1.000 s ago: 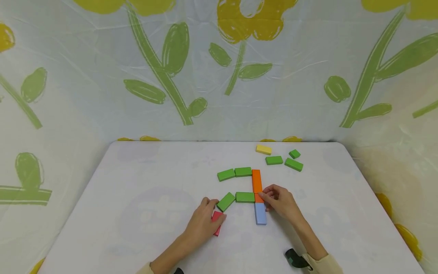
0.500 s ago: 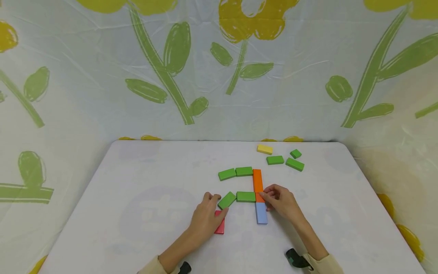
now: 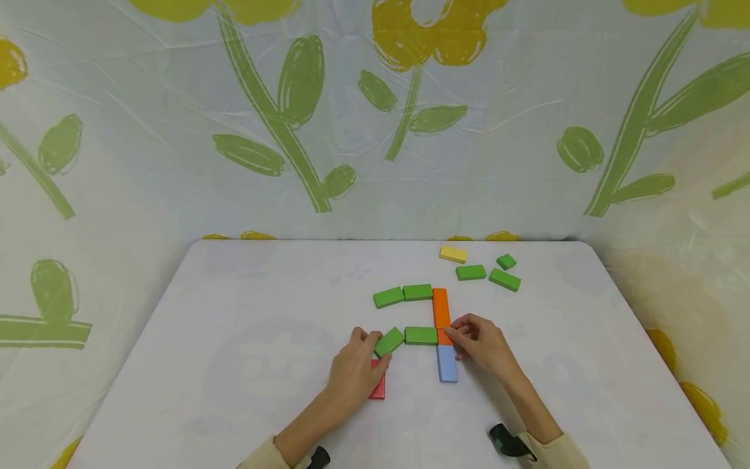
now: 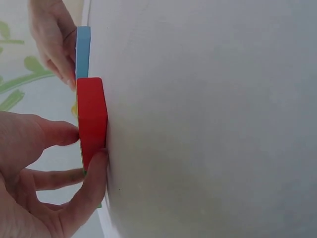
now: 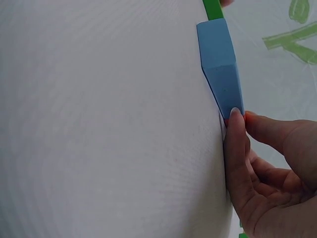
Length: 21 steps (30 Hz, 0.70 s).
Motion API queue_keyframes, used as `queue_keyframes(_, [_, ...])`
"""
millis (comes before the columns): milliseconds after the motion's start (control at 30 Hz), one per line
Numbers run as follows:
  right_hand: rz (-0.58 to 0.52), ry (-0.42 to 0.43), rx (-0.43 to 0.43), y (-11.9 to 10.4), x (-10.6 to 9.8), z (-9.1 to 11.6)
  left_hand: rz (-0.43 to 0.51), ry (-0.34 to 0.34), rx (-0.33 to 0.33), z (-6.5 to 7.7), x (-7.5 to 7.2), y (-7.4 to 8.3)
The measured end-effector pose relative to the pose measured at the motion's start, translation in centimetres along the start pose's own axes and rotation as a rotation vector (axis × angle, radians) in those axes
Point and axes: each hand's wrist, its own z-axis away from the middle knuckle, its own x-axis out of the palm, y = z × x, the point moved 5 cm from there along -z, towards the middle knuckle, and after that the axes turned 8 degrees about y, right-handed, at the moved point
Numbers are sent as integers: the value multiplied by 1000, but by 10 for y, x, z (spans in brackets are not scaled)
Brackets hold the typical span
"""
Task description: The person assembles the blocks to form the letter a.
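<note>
My left hand [image 3: 353, 372] holds a red block [image 4: 94, 119] flat on the table, thumb and fingers about it and part of it hidden. Just beyond it lies a slanted green block [image 3: 389, 342], close to the fingertips. A straight green block [image 3: 420, 336] continues the row to the orange blocks. My right hand [image 3: 482, 344] has its fingertips on the short orange block [image 3: 443, 337], pinching its right end. A long orange block [image 3: 441, 307] lies beyond it, and a light blue block [image 5: 218, 47] extends from its near side.
Two green blocks [image 3: 417, 292] run left from the long orange one's far end. At the back right are a yellow block [image 3: 454, 254], two loose green blocks [image 3: 471, 273] and a small green piece [image 3: 506, 262]. Flowered sheeting [image 3: 504, 143] rises behind the white table [image 3: 263, 293].
My left hand has shifted slightly right and away from me, turning the red block from a slant to nearly straight. The right hand has stayed in place at the short orange block.
</note>
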Motion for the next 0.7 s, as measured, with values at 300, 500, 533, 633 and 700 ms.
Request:
queue_keyframes(300, [-11,1,5,-1,-1,-1,-3,-6,19,5,-1,1])
queue_keyframes(500, [-19,5,3,-1,0,-2,-48,11,38,-1,-4,1])
queue_keyframes(533, [-21,4,3,-1,0,-2,-56,18,46,-3,-5,1])
queue_keyframes(633, [-27,5,9,1,0,-1,-61,47,67,-12,-7,1])
queue_keyframes(700, [-31,5,6,1,0,0,-51,72,83,-18,-10,1])
